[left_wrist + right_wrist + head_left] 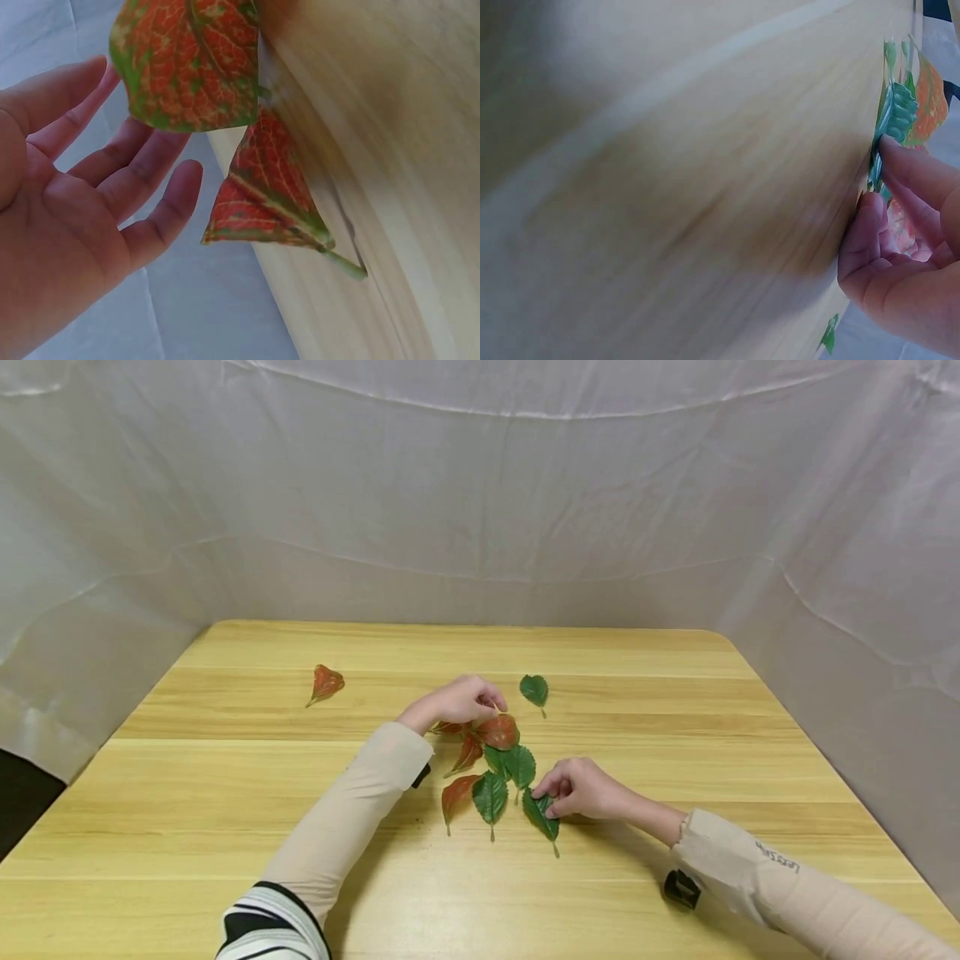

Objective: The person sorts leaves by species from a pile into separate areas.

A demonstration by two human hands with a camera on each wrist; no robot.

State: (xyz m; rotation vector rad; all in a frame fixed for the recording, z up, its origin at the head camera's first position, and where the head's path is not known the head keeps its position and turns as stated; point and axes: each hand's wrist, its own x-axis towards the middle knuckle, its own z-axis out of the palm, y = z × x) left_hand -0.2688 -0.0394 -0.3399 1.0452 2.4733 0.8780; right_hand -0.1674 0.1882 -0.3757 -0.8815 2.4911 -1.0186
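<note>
My left hand (468, 697) is at the back of a cluster of leaves, its fingers loosely bent beside a broad red leaf (498, 732) with green edges. In the left wrist view that red leaf (187, 64) covers some fingertips, and the thumb tip is right at its edge. A folded red leaf (270, 191) lies just below it. With thumb and fingers, my right hand (581, 789) pinches a green leaf (538, 810) at the cluster's right side. In the right wrist view the thumb presses on this serrated green leaf (896, 116) close over the table.
Other green leaves (491, 797) and red leaves (459, 795) lie in the middle of the wooden table (637, 893). A single red leaf (327, 682) lies at the back left, a single green leaf (534, 689) behind the cluster. Pale sheeting (480, 510) surrounds the table's back and sides.
</note>
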